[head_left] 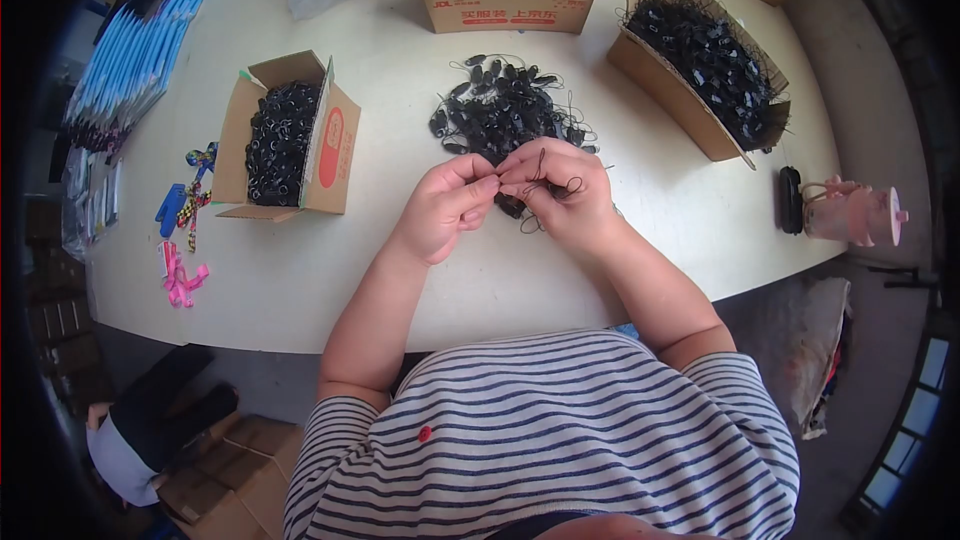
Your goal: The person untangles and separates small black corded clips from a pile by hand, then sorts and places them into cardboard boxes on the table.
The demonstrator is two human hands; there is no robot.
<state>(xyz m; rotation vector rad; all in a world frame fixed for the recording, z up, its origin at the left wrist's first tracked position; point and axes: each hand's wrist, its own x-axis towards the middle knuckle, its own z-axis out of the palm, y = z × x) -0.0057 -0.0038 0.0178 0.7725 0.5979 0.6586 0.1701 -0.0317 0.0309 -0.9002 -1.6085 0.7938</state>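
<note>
My left hand [447,208] and my right hand [572,202] meet fingertip to fingertip just in front of a pile of black corded pieces [505,105]. The right fingers are closed on a thin black cord loop [541,162], and its strands stick out above and beside them. My left thumb and forefinger are pinched together; what lies between them is too small to make out. Left of the pile, an open cardboard box [342,155] holds many small black ring-like parts [284,140]. Another box [665,90], at the right, is heaped with black corded pieces [708,65].
A larger carton [510,15] stands at the back. On the left lie blue-white packets [150,50], a blue stapler [170,210] and pink ribbon [182,282]. A pink cup [850,215] and black case [790,200] sit right. A person [135,440] bends near cartons [225,480] at lower left.
</note>
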